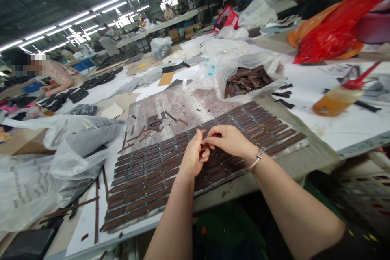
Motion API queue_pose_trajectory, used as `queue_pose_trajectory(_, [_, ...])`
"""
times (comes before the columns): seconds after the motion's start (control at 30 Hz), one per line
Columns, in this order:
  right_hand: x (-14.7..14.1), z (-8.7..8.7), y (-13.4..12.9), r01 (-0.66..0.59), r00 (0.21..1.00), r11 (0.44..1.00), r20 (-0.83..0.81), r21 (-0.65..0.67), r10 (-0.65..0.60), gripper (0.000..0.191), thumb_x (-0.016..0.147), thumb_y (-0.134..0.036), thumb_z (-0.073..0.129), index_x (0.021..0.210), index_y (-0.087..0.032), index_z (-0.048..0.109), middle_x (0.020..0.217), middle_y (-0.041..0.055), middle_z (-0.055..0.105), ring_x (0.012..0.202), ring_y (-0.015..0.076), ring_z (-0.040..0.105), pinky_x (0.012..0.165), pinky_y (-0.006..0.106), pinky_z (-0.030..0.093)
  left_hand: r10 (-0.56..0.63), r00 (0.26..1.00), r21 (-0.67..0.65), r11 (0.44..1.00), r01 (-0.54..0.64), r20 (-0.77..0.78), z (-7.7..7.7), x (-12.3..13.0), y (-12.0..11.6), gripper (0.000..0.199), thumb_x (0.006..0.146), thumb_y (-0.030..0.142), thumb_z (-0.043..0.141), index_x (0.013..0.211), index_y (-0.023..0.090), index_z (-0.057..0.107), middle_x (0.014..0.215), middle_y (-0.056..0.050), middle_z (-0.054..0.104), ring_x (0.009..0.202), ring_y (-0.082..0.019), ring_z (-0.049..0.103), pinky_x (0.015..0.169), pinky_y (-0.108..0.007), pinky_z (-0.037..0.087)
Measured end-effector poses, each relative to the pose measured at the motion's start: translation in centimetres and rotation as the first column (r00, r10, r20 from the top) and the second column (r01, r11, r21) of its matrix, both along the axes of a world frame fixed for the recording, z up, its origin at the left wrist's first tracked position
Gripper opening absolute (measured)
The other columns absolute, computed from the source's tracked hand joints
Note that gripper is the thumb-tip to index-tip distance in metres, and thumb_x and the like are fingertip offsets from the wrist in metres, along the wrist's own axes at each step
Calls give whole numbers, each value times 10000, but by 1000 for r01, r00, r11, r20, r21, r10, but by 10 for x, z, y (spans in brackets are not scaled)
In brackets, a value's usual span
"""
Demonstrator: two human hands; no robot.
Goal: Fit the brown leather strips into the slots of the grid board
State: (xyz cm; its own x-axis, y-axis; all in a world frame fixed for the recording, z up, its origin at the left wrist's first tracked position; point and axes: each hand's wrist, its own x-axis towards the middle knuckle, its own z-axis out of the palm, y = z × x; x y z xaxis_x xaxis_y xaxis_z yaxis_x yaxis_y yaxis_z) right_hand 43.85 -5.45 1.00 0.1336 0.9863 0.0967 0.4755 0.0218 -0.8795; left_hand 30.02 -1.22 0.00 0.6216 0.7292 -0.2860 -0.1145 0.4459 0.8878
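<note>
Rows of dark brown strips (143, 183) lie side by side on a grey, stained board (183, 103). Above the middle of these rows, my left hand (195, 152) is held with its fingers curled. My right hand (227, 140), with a bracelet at the wrist, meets it at the fingertips in a pinch. Whatever is between the fingers, if anything, is too small to make out. Small loose brown pieces (155, 122) are scattered on the board beyond the rows.
A clear plastic bag of brown pieces (248, 81) sits behind the rows. To the right is a bottle of amber liquid (338, 99), below a red bag (335, 28). Plastic bags (82, 146) lie at left. A person (61, 75) leans over the table at far left.
</note>
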Motion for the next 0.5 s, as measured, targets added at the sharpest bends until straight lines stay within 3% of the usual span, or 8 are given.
queue_pose_trajectory(0.1, [12,4,1,160,986,987,39,-21,-159,249,755,-401,573,726,-174,672,621,-27,595,580,97,488,546,208,338,52,990,167,985,-29,-134,-3,-2,5,364,707,464,645,854,138,578,661,4,533,401,-11,281,372,-159,135])
queue_pose_trajectory(0.2, [20,7,2,220,973,975,85,-36,-217,265,749,-426,575,731,-185,684,587,-33,578,559,100,478,532,214,322,161,938,327,943,-55,-307,-4,-1,12,302,717,436,619,785,142,604,627,7,557,398,-30,309,377,-175,188])
queue_pose_trajectory(0.37, [23,0,8,315,930,948,218,-54,-297,255,760,-433,562,735,-217,695,632,-21,620,602,121,530,568,223,345,381,776,683,726,86,-503,-3,3,27,336,720,496,585,691,169,657,581,9,593,537,-108,490,533,-221,367])
queue_pose_trajectory(0.5, [24,-5,10,383,869,920,369,-77,-331,249,779,-439,540,755,-247,697,716,-7,655,668,146,571,599,237,369,378,723,718,656,232,-579,-10,9,30,244,797,368,519,747,192,680,647,3,655,625,-135,571,632,-239,410])
